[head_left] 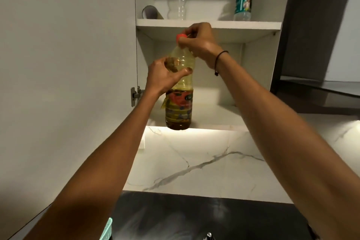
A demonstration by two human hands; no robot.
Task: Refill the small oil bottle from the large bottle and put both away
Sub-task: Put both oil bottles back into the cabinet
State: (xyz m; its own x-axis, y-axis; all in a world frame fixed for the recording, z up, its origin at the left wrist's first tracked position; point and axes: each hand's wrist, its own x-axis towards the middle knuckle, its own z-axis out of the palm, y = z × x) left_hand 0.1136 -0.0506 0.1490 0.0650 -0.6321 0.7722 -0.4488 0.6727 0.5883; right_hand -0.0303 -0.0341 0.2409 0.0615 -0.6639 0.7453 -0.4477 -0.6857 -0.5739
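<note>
At the front edge of the lower cabinet shelf, the large clear plastic oil bottle stands upright; left hand grips its shoulder for steadiness, right hand pinches the red cap.

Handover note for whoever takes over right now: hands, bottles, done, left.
Left hand grips the large oil bottle at its shoulder.
Right hand pinches its red cap.
The bottle stands upright at the front edge of the lower cupboard shelf, roughly half full.
The small oil bottle cannot be picked out here; two clear bottles stand on the upper shelf.
Done: cannot tell whether the refill happened.
Left: depends on that; cupboard door is open.
</note>
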